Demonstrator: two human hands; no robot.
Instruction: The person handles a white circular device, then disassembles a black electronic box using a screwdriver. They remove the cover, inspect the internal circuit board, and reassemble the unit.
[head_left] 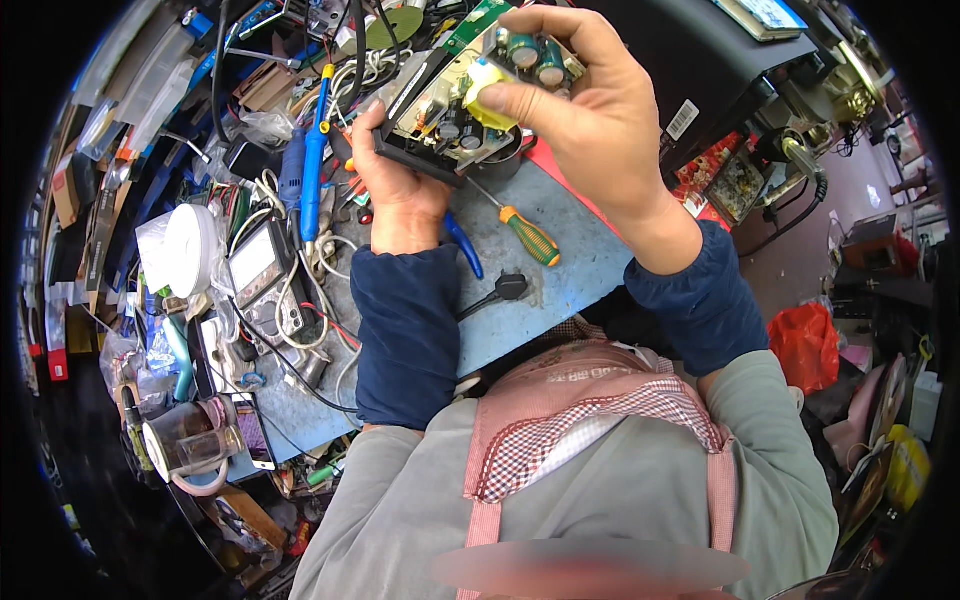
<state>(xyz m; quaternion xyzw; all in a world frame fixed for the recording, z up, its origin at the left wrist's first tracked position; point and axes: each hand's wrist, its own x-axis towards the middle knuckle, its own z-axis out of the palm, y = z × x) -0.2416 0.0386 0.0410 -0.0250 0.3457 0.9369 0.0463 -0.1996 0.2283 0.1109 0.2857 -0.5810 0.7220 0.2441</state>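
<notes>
My left hand (408, 195) is wrapped round a black plastic casing (402, 150), holding it tilted above the bench. A circuit board (432, 118) with capacitors and a yellow-wrapped transformer (487, 97) lies in and over this casing. At the board's far right end, my right hand (605, 120) grips it, thumb on the near side by the yellow part and fingers curled over the top edge. Beneath the hands rests a screwdriver (530, 236) with an orange and green handle. Beside my left wrist shows a blue handle (464, 247), its tool mostly hidden. Nearer me lies a black plug (511, 287).
To the left, a blue soldering iron (316, 150), a meter (262, 262) and tangled cables crowd the bench (575, 215). A white round container (190, 250), a glass mug (197, 440) and a phone (253, 432) stand farther left. A large black case (655, 70) fills the back right.
</notes>
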